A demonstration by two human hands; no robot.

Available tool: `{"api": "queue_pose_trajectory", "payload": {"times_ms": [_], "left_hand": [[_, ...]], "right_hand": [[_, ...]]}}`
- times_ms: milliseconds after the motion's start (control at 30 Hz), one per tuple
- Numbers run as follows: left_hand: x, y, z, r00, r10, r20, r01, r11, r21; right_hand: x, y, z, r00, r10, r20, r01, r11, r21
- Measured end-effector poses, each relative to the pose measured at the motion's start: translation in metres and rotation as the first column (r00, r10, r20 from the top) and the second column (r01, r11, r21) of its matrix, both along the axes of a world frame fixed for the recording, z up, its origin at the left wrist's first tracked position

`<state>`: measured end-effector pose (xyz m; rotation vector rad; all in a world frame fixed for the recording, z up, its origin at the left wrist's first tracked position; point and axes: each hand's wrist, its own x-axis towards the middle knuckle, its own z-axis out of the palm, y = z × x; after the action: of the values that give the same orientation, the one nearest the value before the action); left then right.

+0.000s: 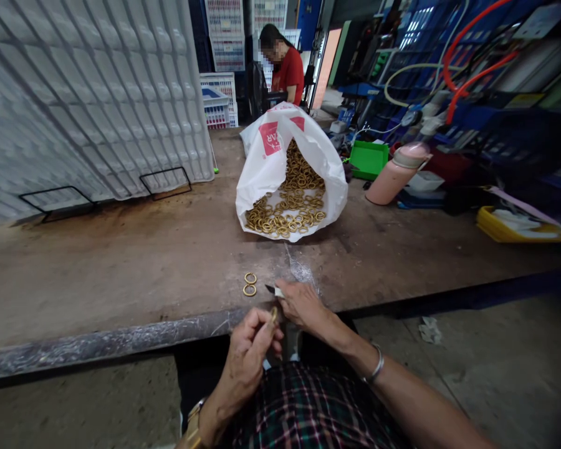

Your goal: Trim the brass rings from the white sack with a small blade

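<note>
Just past the table's front edge, my left hand pinches a brass ring between thumb and fingertips. My right hand is closed on a small knife, whose dark pointed tip faces left and whose pale part shows by the fingers. Most of its handle is hidden in the hand. Two brass rings lie touching on the table, left of the knife tip. Beyond them, a white plastic bag lies with its mouth towards me, and many brass rings spill inside it.
White ribbed trays stand at the left behind black wire stands. At the right are a pink bottle, a green tray and a yellow tray. A person in red sits behind the table.
</note>
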<state>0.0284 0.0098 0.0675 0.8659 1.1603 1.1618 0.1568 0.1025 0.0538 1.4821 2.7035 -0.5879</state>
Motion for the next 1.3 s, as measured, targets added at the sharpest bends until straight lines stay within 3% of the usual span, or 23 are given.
{"api": "queue_pose_trajectory", "payload": {"times_ms": [100,200,333,500,633,733,867,967,1100,1200,1300], "left_hand": [[0.0,-0.001,0.001,0.978,-0.024,0.207,0.031,0.999,-0.029],[-0.005,0.002,-0.002,0.927,0.124,0.353,-0.087,0.989,-0.119],[-0.017,0.005,-0.007,0.853,0.259,0.453,-0.189,0.963,-0.193],[-0.029,0.004,-0.009,0.738,0.284,0.612,-0.143,0.952,-0.269],[-0.033,0.008,-0.013,0.667,0.39,0.635,-0.147,0.904,-0.401],[-0.033,0.013,-0.015,0.686,0.426,0.59,-0.169,0.882,-0.44],[-0.029,0.019,-0.013,0.817,0.367,0.445,-0.265,0.924,-0.275],[-0.025,0.023,-0.01,0.918,0.364,0.156,-0.356,0.931,-0.079],[-0.022,0.026,-0.01,0.932,0.345,-0.113,-0.336,0.937,0.093],[-0.022,0.025,-0.014,0.922,0.338,-0.19,-0.3,0.932,0.202],[-0.023,0.021,-0.017,0.894,0.366,-0.257,-0.304,0.919,0.252]], "right_hand": [[-0.009,0.015,-0.002,0.997,-0.037,-0.069,0.042,0.996,0.076],[-0.026,0.025,-0.002,0.985,-0.046,-0.167,0.065,0.992,0.11],[-0.048,0.031,0.001,0.985,-0.015,-0.169,0.034,0.994,0.107],[-0.058,0.032,0.001,0.997,-0.025,-0.074,0.035,0.99,0.137],[-0.054,0.038,-0.007,0.996,-0.037,-0.081,0.05,0.986,0.161],[-0.049,0.045,-0.009,0.977,-0.071,-0.201,0.1,0.986,0.136],[-0.043,0.042,0.001,0.853,-0.16,-0.496,0.092,0.983,-0.16],[-0.038,0.03,0.014,0.736,-0.29,-0.611,0.007,0.907,-0.422],[-0.035,0.014,0.022,0.666,-0.483,-0.569,-0.114,0.687,-0.717],[-0.036,0.008,0.021,0.628,-0.592,-0.506,-0.178,0.524,-0.833],[-0.037,0.005,0.019,0.621,-0.616,-0.484,-0.246,0.433,-0.867]]}}
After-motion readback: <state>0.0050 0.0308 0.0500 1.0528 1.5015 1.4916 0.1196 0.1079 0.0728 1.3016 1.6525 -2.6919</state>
